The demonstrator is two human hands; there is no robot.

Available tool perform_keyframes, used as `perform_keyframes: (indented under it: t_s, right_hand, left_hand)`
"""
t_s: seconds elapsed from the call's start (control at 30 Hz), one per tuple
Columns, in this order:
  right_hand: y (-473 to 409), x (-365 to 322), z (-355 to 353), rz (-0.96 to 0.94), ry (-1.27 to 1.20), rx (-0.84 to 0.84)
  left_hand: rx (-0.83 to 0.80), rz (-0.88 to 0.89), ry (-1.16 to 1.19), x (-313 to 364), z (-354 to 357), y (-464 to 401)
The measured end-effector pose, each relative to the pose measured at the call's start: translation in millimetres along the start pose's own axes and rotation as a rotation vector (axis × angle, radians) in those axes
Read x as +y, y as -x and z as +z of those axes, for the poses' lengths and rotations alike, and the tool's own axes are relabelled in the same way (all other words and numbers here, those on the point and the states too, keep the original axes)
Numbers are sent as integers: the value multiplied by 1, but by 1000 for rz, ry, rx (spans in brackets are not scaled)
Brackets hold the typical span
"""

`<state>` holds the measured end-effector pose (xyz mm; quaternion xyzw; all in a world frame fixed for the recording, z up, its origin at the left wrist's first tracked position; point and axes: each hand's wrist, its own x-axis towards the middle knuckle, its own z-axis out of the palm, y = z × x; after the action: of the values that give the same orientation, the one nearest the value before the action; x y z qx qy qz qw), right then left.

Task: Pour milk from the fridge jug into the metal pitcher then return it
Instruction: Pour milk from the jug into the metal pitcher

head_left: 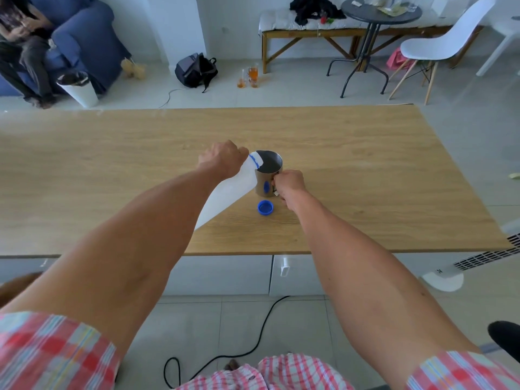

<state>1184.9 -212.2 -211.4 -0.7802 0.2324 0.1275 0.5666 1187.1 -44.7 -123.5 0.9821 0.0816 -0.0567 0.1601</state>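
1. My left hand [221, 159] grips the milk jug [228, 192] up near its neck, fingers curled round it, with the jug tipped steeply so its blue-ringed mouth sits right over the rim of the metal pitcher [267, 175].
2. My right hand [289, 182] is closed round the pitcher's handle on the side nearest the table's right edge, steadying it.
3. The pitcher stands upright near the middle of the wooden table [365, 164], a little toward the near edge. The jug's blue cap [265, 207] lies loose on the table just in front of the pitcher, between it and the near edge.
4. I judge this to be the pouring step. I cannot see a stream of milk or the level inside the pitcher, so I cannot tell how full it is.
5. Next I need to watch the level, then roll the jug back upright slowly so nothing dribbles down the pitcher's side.
6. After that, the cap goes back on and the jug returns to the fridge, which is out of view.
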Motion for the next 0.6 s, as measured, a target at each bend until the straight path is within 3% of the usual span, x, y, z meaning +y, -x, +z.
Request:
perform_keyframes:
  t_s: [0.6]
  right_hand:
    - [6, -2, -4, -14, 0, -21]
  left_hand:
    - [-9, -35, -61, 15, 5, -5]
